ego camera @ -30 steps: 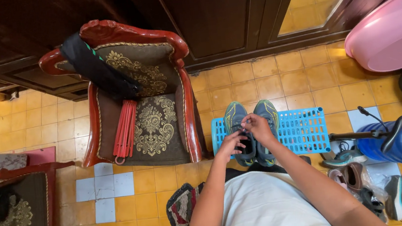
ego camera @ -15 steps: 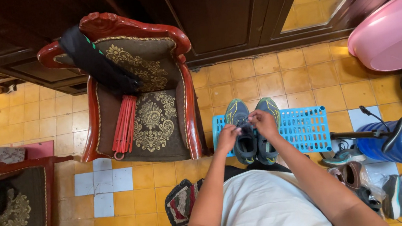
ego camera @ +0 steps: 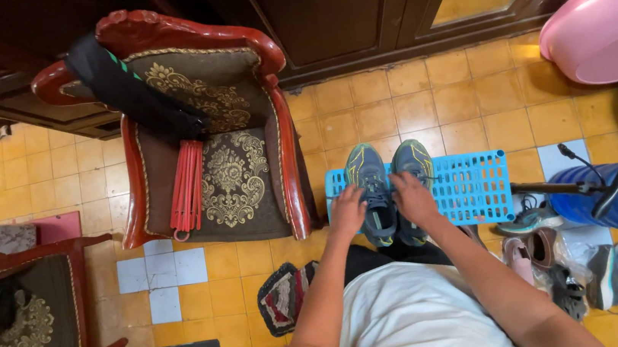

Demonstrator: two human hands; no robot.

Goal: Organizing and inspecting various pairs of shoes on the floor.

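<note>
Blue plastic rack [ego camera: 471, 187] under grey sneakers [ego camera: 390, 180]

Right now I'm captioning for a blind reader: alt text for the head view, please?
Seen from above, a person's left hand and right hand rest on a pair of grey sneakers on a blue plastic rack, beside a red carved armchair on yellow tiles.

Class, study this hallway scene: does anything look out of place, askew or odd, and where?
Yes. On the armchair, a black bag is slung askew over the backrest and red strips lie on the seat. The pair of shoes under the left hand and right hand sits neatly on the blue rack.
</note>
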